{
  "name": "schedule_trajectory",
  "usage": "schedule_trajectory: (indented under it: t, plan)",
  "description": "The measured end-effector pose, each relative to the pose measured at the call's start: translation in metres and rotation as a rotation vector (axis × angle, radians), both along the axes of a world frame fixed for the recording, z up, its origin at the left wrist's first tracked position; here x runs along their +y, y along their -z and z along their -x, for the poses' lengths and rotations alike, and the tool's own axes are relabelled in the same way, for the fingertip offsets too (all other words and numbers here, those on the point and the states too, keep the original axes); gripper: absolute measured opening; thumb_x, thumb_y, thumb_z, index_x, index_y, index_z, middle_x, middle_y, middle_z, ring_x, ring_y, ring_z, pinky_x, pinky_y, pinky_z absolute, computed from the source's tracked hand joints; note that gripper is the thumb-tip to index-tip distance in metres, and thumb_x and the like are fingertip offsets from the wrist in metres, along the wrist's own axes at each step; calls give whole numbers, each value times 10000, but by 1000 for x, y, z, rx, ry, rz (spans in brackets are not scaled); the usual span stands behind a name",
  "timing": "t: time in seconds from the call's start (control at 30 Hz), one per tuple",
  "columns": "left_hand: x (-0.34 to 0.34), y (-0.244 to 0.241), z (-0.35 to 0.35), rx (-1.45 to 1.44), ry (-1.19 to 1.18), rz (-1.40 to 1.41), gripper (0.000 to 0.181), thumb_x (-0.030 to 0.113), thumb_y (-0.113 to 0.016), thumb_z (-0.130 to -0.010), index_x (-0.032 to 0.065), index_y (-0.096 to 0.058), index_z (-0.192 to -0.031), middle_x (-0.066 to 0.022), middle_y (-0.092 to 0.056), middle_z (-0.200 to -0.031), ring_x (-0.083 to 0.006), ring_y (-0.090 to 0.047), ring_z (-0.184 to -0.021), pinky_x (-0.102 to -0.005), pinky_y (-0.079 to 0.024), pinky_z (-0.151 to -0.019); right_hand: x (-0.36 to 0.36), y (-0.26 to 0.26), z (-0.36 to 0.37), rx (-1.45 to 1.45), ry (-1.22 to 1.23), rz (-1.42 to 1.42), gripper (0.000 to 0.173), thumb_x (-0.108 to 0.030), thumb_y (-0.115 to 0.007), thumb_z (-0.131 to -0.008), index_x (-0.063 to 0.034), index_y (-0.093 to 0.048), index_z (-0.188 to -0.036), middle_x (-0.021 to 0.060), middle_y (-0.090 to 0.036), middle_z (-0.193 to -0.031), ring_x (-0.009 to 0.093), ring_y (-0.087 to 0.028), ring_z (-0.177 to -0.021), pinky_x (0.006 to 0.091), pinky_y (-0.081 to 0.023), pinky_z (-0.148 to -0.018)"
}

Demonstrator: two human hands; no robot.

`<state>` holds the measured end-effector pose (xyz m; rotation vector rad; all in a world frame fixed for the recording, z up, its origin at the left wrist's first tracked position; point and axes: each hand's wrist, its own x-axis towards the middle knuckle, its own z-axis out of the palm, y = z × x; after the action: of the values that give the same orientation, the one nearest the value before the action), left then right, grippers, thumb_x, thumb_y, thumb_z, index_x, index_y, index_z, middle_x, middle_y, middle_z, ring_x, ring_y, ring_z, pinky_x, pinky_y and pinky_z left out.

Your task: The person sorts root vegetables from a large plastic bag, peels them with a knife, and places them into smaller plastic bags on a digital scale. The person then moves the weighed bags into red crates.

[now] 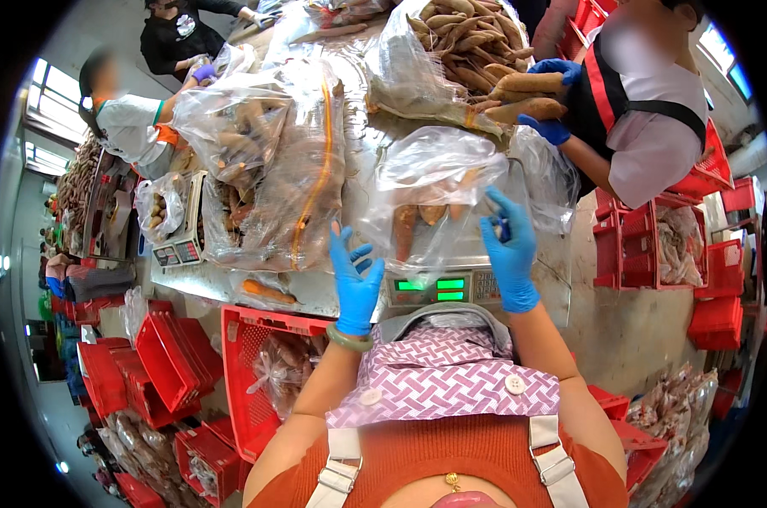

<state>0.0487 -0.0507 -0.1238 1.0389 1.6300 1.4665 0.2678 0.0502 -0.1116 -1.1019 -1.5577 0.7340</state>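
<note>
A clear plastic bag (431, 171) with several sweet potatoes (405, 232) in it lies on the pan of a digital scale (429, 289), whose display is lit green. My left hand (356, 276), in a blue glove, is raised at the scale's left side, fingers apart, with nothing in it. My right hand (510, 247), gloved in blue too, is at the bag's right side with its fingers spread. Something small and dark blue shows by its fingers; I cannot tell what it is. Left of the scale lies a large clear sack (301, 171) of root vegetables.
Across the metal table (358, 108), a co-worker (637, 120) holds large sweet potatoes (529, 95) beside an open sack (478, 44). Two other people stand at the far left. A red crate (234, 381) with bagged roots is below my left arm. A second scale (183, 251) stands at left.
</note>
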Motion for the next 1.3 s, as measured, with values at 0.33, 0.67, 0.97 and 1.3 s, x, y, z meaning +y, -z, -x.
schedule_trajectory:
  t: [0.33,0.67,0.97,1.3]
  plan:
    - [-26,68,-14,-252,211,340,617,219,-716,-792,-10,-386,-1261,-83,-579,-952,-119,-576,-806,-251,-482,-724,60,42,-33,-184,181,-28,792,-49,-736,-640,-64,-388,-1352,22,-430,-858,142,-405,-717,248,-415,-692]
    - [-6,33,-24,-538,571,821,602,565,-463,-875,-15,-618,-923,-104,-656,-798,-134,-615,-653,-211,-485,-616,42,62,-42,-123,165,84,669,40,-554,-687,-73,-414,-1331,80,-540,-1134,158,-531,-977,238,-431,-769]
    - [11,68,-43,-1008,313,476,257,281,-519,-916,62,-584,-1034,-25,-595,-881,-103,-539,-774,-237,-445,-746,88,61,-48,-460,193,44,104,-123,-632,-737,-59,-573,-793,102,-509,-775,265,-539,-676,345,-433,-615]
    - [-1,7,-12,-776,265,39,232,262,-506,-927,50,-599,-937,-103,-624,-1022,-187,-567,-978,-333,-434,-898,118,-18,-62,-152,-57,48,141,-109,-581,-849,-2,-561,-759,-2,-485,-618,40,-413,-611,233,-380,-561]
